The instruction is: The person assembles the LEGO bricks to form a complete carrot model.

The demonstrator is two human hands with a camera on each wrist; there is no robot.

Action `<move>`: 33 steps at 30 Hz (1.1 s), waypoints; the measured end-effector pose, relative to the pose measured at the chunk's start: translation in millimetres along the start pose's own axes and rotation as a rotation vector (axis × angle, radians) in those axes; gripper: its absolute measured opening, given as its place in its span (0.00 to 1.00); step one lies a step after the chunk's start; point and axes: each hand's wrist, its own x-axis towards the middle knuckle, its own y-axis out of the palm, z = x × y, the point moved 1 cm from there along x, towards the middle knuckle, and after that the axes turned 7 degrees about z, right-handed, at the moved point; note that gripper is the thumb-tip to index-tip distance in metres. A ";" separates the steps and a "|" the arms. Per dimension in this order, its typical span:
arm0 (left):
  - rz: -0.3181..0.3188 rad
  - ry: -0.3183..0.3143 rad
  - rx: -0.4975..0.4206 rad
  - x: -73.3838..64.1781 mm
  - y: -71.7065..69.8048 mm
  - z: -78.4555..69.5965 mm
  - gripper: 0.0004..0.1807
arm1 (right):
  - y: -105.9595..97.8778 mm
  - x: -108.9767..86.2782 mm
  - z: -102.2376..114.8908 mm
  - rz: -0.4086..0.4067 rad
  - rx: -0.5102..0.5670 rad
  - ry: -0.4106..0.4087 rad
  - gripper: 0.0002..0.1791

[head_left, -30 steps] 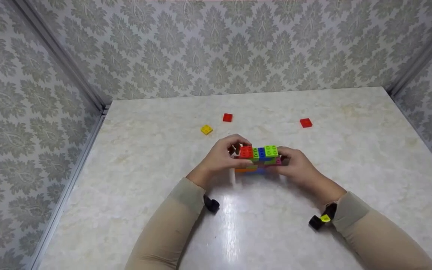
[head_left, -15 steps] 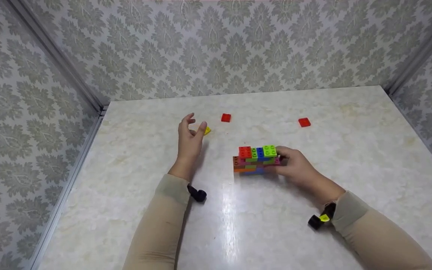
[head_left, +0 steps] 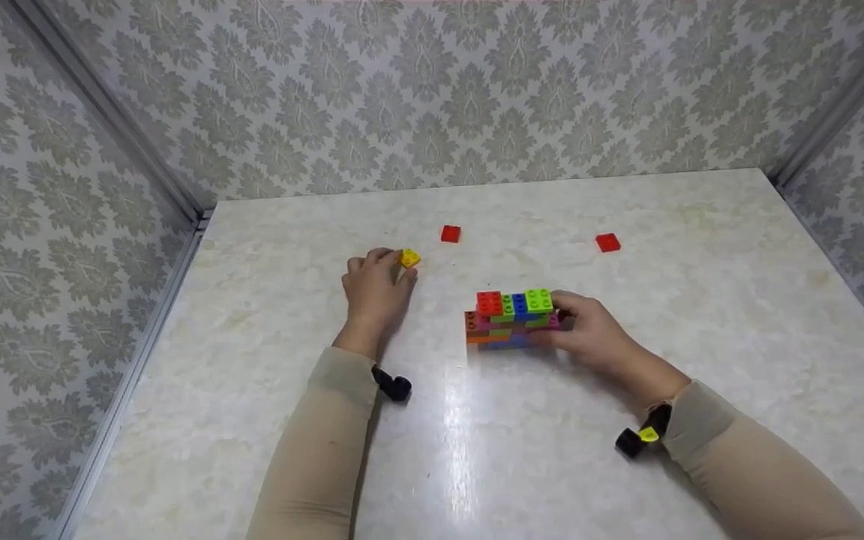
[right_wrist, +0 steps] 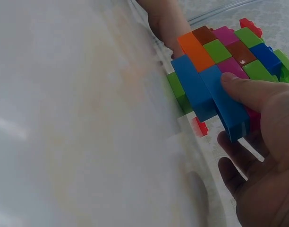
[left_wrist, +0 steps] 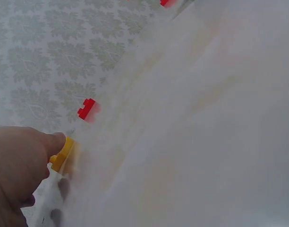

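My left hand (head_left: 376, 291) is at a small yellow toy brick (head_left: 410, 258), its thumb and fingers closed about the brick's near side. In the left wrist view the thumb lies against this yellow brick (left_wrist: 63, 155); the fingers behind are mostly hidden. My right hand (head_left: 593, 330) grips the right end of a built block of toy bricks (head_left: 498, 319), with red, green, blue and lime bricks on top. From the right wrist, the thumb presses the side of this multicoloured brick build (right_wrist: 215, 61), which also has orange, brown and pink bricks.
One flat red brick (head_left: 451, 234) lies behind and right of the yellow one. Another red brick (head_left: 607, 242) lies farther right on the pale marbled table (head_left: 252, 315). Patterned panels (head_left: 424, 90) stand at the back and sides.
My left hand has let go of the brick build, moved left and back, and closed on the yellow brick. The right hand has kept its grip on the build.
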 end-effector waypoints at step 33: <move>-0.018 0.225 -0.304 -27.1 -2.7 -53.1 0.16 | 0.8 1.1 -0.1 0.000 0.007 -0.014 0.25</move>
